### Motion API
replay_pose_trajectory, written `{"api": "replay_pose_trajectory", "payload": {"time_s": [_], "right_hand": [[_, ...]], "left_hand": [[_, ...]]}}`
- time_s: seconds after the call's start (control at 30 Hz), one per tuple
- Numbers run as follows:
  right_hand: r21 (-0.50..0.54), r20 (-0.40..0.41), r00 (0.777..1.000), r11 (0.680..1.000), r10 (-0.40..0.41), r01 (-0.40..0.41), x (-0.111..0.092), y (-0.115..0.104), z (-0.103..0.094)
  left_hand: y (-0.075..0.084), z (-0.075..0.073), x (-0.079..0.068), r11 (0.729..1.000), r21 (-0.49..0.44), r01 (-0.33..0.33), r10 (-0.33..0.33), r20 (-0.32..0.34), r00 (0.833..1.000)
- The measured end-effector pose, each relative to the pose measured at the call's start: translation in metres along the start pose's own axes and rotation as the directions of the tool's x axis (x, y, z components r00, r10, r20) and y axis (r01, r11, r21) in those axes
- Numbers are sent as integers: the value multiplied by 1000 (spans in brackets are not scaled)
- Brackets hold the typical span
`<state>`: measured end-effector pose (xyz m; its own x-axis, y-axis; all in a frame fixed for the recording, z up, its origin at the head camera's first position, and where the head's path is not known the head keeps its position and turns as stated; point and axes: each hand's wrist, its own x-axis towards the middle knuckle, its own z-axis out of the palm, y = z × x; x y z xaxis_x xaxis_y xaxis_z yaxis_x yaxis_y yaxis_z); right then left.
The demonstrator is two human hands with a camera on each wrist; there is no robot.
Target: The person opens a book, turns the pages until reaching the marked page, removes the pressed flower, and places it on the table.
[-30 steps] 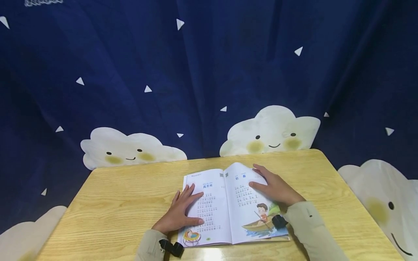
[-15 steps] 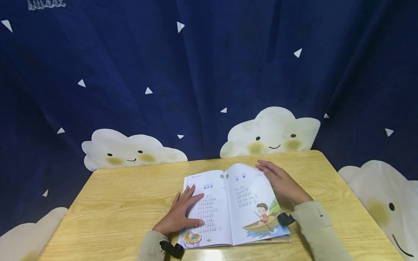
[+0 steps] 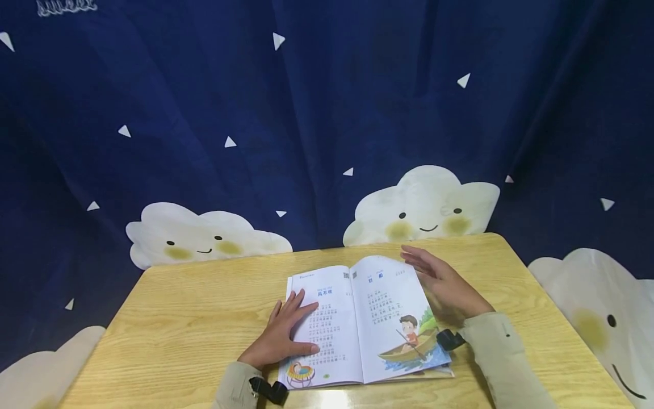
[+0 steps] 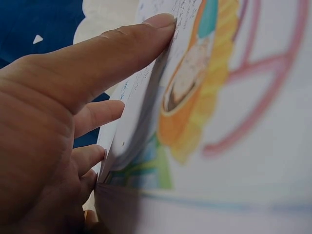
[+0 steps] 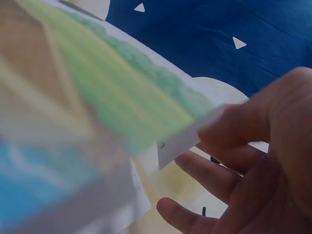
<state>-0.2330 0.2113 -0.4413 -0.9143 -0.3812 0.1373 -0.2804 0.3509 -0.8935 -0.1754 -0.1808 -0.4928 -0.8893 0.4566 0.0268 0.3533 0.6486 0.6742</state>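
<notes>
In the head view an open picture book [image 3: 332, 329] with printed text lies on the wooden table. My left hand [image 3: 286, 335] rests on its left page, fingers spread and thumb straight; in the left wrist view the thumb [image 4: 131, 48] lies over the print beside a drawn cradle. At the book's right edge is my right hand [image 3: 452, 287], its fingers reaching past the upper corner of the right page [image 3: 393, 301], which bears a boy in a boat. The right wrist view shows the right thumb [image 5: 229, 129] and forefinger meeting at a white page edge [image 5: 180, 144].
The wooden table [image 3: 194, 329] extends to both sides of the book. Behind it hangs a dark blue curtain [image 3: 317, 113] with white triangles and smiling clouds [image 3: 429, 204]. A black band with a small device [image 3: 268, 389] sits on the left wrist.
My right hand has slid off the right page, outward to the right edge, and its thumb no longer lies over the print. The left hand has stayed in place.
</notes>
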Motion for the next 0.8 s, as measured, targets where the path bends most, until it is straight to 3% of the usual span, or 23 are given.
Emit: {"api": "replay_pose_trajectory", "payload": {"time_s": [0.27,0.4,0.57,0.67,0.8], "right_hand": [[16,15,999,999,-36,35,-3,-14,-5],[4,49,999,1000,-6,5,-5,-22,-7],[-35,164,986,999,27,-22,-10,-33,-2],[-49,260,965,998,42,-30,-11,-41,5],[-96,330,943,995,48,-17,-10,-52,20]], "left_hand": [[0,1,0,1000,21,3,-3,-4,1000],[0,0,2,1000,19,-5,5,-7,1000],[0,1,3,1000,19,-7,7,5,1000],[0,1,2,1000,20,-3,3,-2,1000],[1,-1,1,1000,25,2,-2,-3,1000]]}}
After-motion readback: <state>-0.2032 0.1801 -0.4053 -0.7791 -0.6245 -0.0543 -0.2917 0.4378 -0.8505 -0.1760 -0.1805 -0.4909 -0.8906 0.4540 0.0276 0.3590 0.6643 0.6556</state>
